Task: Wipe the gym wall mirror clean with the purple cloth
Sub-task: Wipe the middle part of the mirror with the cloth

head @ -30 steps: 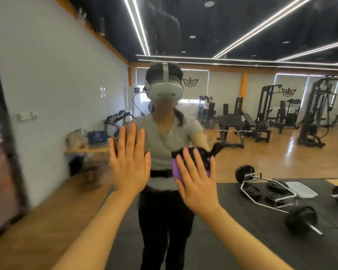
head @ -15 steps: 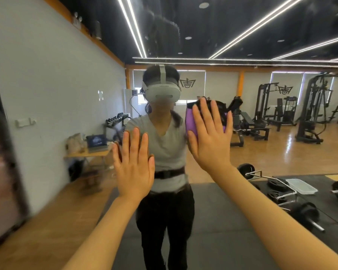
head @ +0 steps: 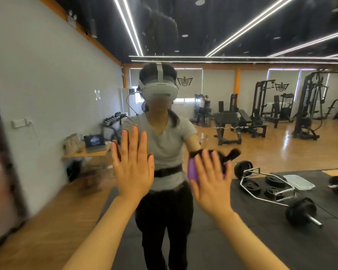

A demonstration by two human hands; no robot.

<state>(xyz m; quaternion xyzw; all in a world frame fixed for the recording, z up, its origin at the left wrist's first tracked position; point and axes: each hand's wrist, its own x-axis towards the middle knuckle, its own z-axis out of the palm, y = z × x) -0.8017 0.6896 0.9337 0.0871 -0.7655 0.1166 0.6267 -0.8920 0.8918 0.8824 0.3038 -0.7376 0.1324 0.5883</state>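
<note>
Head view — the only camera, worn on the person's head, facing straight forward at the wall mirror [head: 261, 114] from very close range. Wide-angle lens: ceiling lights bow outward toward the frame edges. Both forearms enter from the bottom edge and reach away from the lens. The left hand [head: 133, 168] lies flat near frame centre; the right hand [head: 211, 184] sits just beside it, slightly lower, over the purple cloth [head: 192, 170]. Beyond the hands the glass returns the wearer's own reflection and the gym floor behind — no second view shares the scene.
</note>
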